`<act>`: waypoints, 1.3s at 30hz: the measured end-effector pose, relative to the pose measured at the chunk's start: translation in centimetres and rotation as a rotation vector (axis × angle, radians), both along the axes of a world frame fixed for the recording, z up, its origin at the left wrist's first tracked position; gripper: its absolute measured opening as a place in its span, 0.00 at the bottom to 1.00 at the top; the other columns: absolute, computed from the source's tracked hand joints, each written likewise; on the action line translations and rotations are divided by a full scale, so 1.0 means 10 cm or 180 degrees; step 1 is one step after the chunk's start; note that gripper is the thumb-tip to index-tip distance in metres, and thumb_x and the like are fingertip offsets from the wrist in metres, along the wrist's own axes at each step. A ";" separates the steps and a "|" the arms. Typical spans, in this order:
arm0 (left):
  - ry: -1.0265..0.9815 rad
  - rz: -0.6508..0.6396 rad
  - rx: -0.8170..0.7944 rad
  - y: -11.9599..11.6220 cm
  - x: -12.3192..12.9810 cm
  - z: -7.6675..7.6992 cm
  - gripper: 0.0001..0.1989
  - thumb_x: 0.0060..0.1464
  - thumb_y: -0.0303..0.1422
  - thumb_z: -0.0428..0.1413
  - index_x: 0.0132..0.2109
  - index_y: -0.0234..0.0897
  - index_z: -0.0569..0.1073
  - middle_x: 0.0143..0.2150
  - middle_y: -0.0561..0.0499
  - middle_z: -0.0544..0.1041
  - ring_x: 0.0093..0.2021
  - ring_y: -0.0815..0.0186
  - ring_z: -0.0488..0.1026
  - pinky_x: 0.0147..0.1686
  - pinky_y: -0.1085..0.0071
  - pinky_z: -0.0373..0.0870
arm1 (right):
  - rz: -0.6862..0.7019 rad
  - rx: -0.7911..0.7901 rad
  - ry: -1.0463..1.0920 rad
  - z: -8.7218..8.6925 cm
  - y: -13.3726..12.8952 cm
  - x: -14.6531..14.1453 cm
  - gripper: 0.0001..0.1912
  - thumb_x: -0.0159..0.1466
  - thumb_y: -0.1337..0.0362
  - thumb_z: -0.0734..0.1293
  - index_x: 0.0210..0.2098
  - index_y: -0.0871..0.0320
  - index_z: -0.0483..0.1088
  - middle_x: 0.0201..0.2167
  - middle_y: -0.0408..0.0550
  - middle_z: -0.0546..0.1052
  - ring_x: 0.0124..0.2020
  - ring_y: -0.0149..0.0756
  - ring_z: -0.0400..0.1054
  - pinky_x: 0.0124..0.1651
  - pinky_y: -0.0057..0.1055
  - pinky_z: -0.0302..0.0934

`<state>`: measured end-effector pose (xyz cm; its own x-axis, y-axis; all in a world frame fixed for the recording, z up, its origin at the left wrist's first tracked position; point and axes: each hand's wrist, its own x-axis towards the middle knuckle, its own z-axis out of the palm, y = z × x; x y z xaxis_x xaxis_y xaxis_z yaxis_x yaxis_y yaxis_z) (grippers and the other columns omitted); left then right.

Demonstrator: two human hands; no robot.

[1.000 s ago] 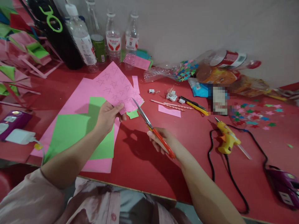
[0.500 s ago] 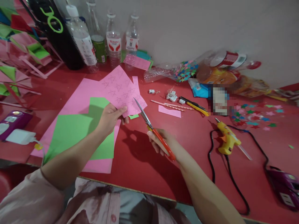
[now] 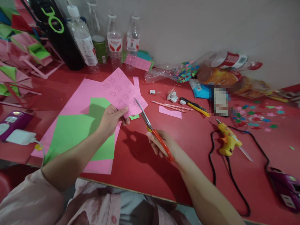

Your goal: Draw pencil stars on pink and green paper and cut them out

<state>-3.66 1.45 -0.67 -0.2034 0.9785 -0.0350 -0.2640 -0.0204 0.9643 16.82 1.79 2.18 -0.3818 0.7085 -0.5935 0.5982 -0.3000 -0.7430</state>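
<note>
Between thumb and fingers, my left hand (image 3: 114,117) pinches the lower edge of a pink paper sheet (image 3: 123,89) with several stars drawn on it. The sheet is held up above the table. Wrapped round the orange-red handles of a pair of scissors (image 3: 159,137) is my right hand (image 3: 161,143). The blades point up and left, and their tip lies at the sheet's lower right part; I cannot tell whether they touch it. Under my left forearm lie green paper (image 3: 72,131) and a larger pink sheet (image 3: 79,90).
A yellow glue gun (image 3: 226,139) with a black cord lies to the right, near loose paper stars (image 3: 255,115). Striped straws (image 3: 172,106) and a yellow cutter (image 3: 198,107) lie mid-table. Plastic bottles (image 3: 114,43) and a black flask (image 3: 58,34) stand at the back left.
The star-marked sheet has tilted slightly, its top corner a little lower. The scissors' handles have shifted slightly left with my right hand. Everything else stays put.
</note>
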 end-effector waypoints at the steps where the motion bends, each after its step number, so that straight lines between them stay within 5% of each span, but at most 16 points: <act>1: -0.0001 -0.0013 -0.0005 0.00 0.00 0.00 0.14 0.52 0.34 0.60 0.22 0.34 0.71 0.14 0.53 0.71 0.14 0.72 0.68 0.14 0.79 0.64 | 0.0007 0.0005 -0.0019 0.00 0.00 0.00 0.23 0.59 0.42 0.63 0.25 0.55 0.60 0.09 0.35 0.64 0.09 0.23 0.53 0.15 0.21 0.49; 14: -0.0183 0.0175 0.0061 0.03 -0.07 -0.01 0.12 0.52 0.38 0.60 0.27 0.35 0.71 0.18 0.55 0.71 0.16 0.71 0.69 0.15 0.76 0.67 | 0.0215 0.0065 -0.0110 0.03 0.06 0.05 0.25 0.58 0.40 0.64 0.24 0.55 0.60 0.09 0.35 0.64 0.09 0.23 0.54 0.15 0.21 0.49; 23: 0.0346 0.0002 -0.0094 -0.01 -0.05 0.02 0.20 0.49 0.45 0.63 0.24 0.35 0.68 0.14 0.56 0.68 0.13 0.72 0.67 0.13 0.77 0.64 | 0.0384 -0.0001 0.0027 -0.01 0.09 0.08 0.24 0.58 0.41 0.65 0.26 0.56 0.61 0.11 0.36 0.65 0.11 0.23 0.57 0.17 0.22 0.53; 39: 0.0211 0.0066 -0.0109 -0.01 -0.05 -0.04 0.19 0.49 0.44 0.64 0.23 0.34 0.70 0.14 0.56 0.68 0.12 0.73 0.66 0.11 0.78 0.61 | 0.0296 -0.0104 -0.0132 0.00 0.08 0.06 0.24 0.58 0.41 0.65 0.25 0.56 0.60 0.09 0.36 0.65 0.08 0.24 0.55 0.13 0.21 0.49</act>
